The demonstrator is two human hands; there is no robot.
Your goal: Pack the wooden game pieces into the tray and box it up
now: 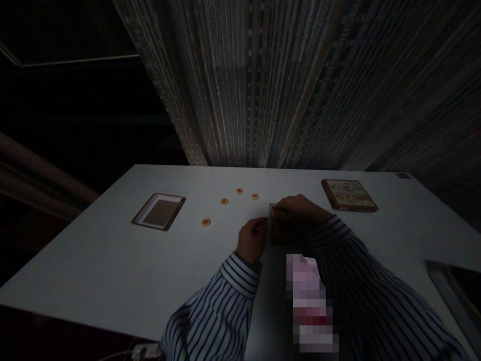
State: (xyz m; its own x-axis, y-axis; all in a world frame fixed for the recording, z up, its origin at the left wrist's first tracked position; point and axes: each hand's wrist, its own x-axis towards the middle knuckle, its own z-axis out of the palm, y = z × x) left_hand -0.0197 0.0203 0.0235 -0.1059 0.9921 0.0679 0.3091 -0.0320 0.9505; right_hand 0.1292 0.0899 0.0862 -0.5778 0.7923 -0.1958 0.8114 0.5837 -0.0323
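Note:
A small tray (271, 239) of round xiangqi pieces (278, 233) lies on the table in front of me, mostly under my right hand (300, 210). The fingers of that hand are closed at the tray's far left corner, around a piece whose edge just shows. Beside the tray's left side is my left hand (251, 240), curled with thumb and forefinger together. Its fingertips come up to the tray edge, and whatever they hold is too dark to make out. Several loose pieces with red characters, one of them a near piece (206, 222), lie flat to the left.
An open shallow box (165, 228) rests on the white table (112, 265) at the left. At the back right lies a wooden-edged box or lid (349, 194) with a printed top. A dark framed object (447, 286) is at the right edge. Stringed curtains (240, 100) hang behind.

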